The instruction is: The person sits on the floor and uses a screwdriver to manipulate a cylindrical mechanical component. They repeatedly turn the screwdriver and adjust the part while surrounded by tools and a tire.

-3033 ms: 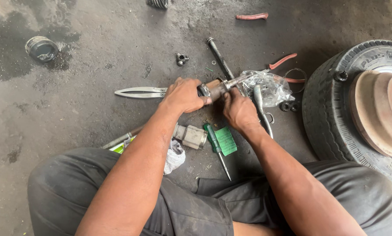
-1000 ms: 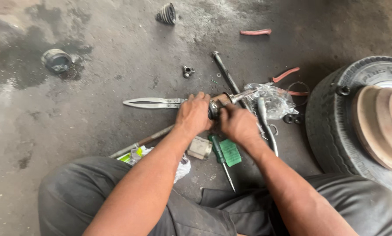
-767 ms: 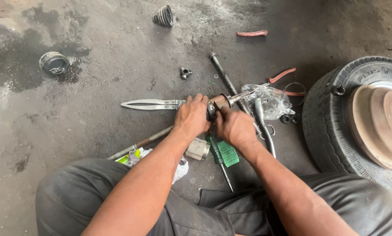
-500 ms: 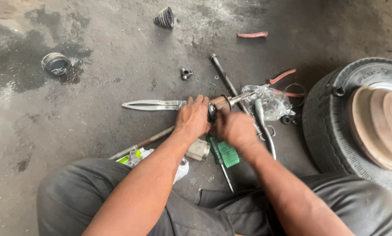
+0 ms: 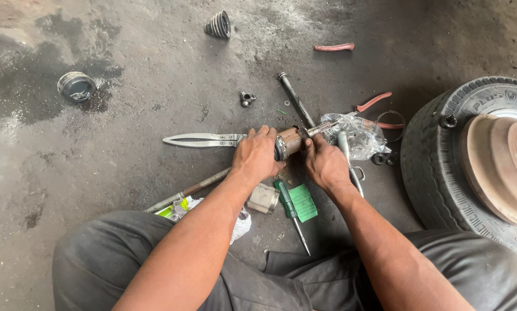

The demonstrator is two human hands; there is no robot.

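My left hand and my right hand both grip a rusty metal joint housing with a short shaft sticking out to its right, held just above the concrete floor. Long metal pliers lie directly left of my left hand. A green-handled screwdriver rests on a green packet just below my hands, next to a small metal cylinder. A crumpled clear plastic bag lies right of my right hand.
A tyre with a rusty brake drum lies at the right. Red-handled pliers, a dark rod, a small metal piece, a rubber boot, a round tin and a white rag lie on the floor.
Over three seconds my hands have closed in tighter around the joint housing. The view has shifted slightly; the rubber boot now shows at the top.
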